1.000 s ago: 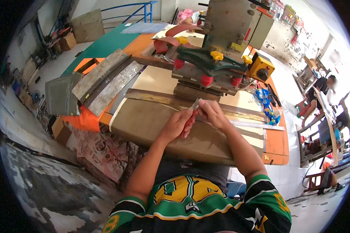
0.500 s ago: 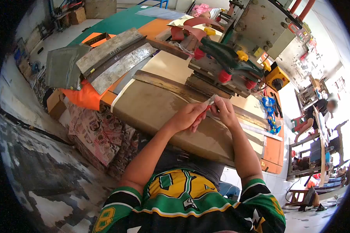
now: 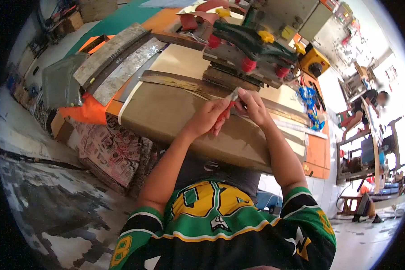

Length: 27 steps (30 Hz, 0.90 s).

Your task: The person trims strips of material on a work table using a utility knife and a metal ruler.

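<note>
Both my hands are together above the brown sheet (image 3: 166, 105) that covers the front of the table. My left hand (image 3: 207, 118) is closed around a small red-handled tool (image 3: 231, 105); its exact kind is hidden by the fingers. A pale, narrow end sticks up beyond the red part. My right hand (image 3: 254, 107) is closed at that pale end, thumb and fingers pinched on it. Just behind the hands lies a long worn wooden bar (image 3: 180, 82), set across the sheet. Black press parts with red knobs (image 3: 249, 64) stand beyond it.
Two metal-faced slabs (image 3: 126, 67) lie at the left beside an orange cloth (image 3: 87, 110). A yellow control box (image 3: 316, 62) hangs at the press's right. Blue plastic wrappers (image 3: 308, 96) lie near the right edge. Another person (image 3: 369, 101) sits at a far-right bench.
The view has shifted, so the table and press appear further up and left. My hands stay together on the red-handled tool, with their grip looking much the same.
</note>
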Each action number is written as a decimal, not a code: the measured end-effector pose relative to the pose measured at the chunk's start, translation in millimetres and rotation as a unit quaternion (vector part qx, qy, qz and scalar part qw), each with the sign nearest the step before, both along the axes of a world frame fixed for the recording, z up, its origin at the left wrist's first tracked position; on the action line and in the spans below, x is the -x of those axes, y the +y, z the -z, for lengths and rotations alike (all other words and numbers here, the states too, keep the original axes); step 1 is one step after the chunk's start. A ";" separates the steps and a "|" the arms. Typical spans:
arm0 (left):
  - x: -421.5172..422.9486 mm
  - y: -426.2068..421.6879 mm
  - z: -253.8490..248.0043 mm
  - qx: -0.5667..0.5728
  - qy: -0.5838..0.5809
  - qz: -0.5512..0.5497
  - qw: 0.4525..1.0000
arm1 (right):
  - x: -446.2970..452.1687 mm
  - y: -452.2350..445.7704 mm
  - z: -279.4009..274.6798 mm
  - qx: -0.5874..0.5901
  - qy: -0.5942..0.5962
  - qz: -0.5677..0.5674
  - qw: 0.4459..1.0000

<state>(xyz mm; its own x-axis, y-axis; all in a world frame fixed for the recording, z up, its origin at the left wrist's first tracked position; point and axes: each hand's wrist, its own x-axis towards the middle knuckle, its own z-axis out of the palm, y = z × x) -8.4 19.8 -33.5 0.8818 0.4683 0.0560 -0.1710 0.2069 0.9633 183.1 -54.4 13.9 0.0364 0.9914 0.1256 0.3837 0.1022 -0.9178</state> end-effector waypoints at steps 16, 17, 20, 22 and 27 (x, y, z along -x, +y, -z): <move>20.8 0.4 -39.3 -0.135 0.087 -0.034 0.986 | 3.1 -4.6 -5.0 0.023 0.042 -0.030 0.998; 21.5 -0.3 -42.0 -0.139 0.080 -0.037 0.986 | 3.1 -4.9 -5.4 0.025 0.034 -0.029 0.999; 23.1 -1.1 -43.2 -0.147 0.076 -0.044 0.985 | 5.1 -5.6 -7.9 0.024 0.021 -0.026 0.999; 24.0 -0.3 -44.0 -0.154 0.076 -0.048 0.984 | 6.3 -6.1 -10.4 0.018 0.013 -0.024 0.999; 25.4 4.1 -40.1 -0.158 0.099 -0.051 0.981 | 5.6 -4.3 -6.1 0.005 0.020 -0.044 0.999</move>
<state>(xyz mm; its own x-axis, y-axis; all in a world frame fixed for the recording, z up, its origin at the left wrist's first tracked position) -33.8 24.0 6.6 0.8390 0.5423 0.0451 0.0213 -0.1156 0.9931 177.5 -58.8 20.0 -0.0456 0.9921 0.1168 0.3376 0.1253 -0.9329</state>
